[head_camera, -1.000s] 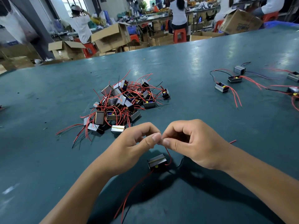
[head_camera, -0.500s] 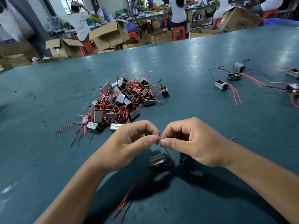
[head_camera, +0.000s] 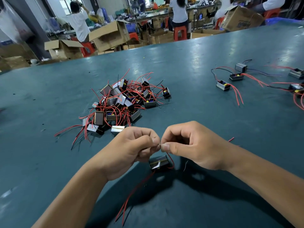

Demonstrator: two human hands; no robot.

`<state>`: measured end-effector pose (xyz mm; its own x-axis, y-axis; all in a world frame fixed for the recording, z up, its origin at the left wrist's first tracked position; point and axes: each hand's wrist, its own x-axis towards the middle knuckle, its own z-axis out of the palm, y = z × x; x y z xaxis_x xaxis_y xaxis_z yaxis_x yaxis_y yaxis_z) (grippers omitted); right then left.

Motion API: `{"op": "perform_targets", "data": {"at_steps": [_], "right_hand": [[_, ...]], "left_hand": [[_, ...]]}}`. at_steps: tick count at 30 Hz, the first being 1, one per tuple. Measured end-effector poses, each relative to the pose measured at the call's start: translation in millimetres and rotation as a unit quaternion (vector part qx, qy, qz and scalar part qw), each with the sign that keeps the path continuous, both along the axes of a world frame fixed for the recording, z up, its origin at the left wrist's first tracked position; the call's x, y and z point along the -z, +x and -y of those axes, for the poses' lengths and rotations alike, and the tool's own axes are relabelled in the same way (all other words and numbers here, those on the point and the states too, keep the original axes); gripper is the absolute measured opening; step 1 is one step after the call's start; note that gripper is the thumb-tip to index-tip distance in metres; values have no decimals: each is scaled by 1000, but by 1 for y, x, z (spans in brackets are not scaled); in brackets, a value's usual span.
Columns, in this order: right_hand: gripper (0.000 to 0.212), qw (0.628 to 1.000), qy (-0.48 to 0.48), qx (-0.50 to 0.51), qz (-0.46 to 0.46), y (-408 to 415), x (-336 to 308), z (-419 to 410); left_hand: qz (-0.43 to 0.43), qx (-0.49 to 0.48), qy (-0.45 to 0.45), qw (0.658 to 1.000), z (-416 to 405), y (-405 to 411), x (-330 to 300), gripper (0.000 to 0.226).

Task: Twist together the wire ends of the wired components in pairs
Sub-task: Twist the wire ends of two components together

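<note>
My left hand (head_camera: 131,150) and my right hand (head_camera: 192,145) meet thumb to thumb above the teal table (head_camera: 189,99). Each pinches the bare wire ends (head_camera: 158,146) between thumb and forefinger. Just below them lies a small black and silver wired component (head_camera: 159,163), whose short red wire (head_camera: 171,160) loops up to my right fingers. Its long red wires (head_camera: 131,195) trail toward me along the table. How the strands lie between my fingertips is too small to tell.
A pile of several wired components (head_camera: 122,102) with tangled red wires lies beyond my left hand. More components (head_camera: 236,76) with joined wires are spread at the far right. Cardboard boxes (head_camera: 108,36) and people stand past the table's far edge.
My hands have stayed pinched on the wire ends with only small finger shifts. The view has tilted slightly.
</note>
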<state>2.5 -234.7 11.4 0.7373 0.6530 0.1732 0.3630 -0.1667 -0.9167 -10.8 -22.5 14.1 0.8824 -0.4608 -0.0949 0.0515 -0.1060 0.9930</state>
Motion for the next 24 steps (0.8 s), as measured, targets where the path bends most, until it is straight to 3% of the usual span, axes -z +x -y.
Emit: {"op": "perform_targets", "data": {"at_steps": [8, 11, 16, 19, 24], "right_hand": [[12, 999, 36, 18, -24, 1, 0, -3], [11, 997, 59, 23, -36, 3, 1, -3], [18, 993, 103, 5, -63, 3, -3, -2], [21, 991, 105, 11, -83, 4, -4, -1], [17, 986, 121, -1, -116, 4, -4, -2]], "left_hand": [[79, 4, -13, 997, 1, 0, 1, 16], [168, -16, 38, 985, 1, -1, 1, 17], [348, -33, 127, 928, -3, 0, -1, 10], [452, -54, 159, 876, -3, 2, -3, 11], [555, -89, 203, 802, -2, 1, -2, 11]]}}
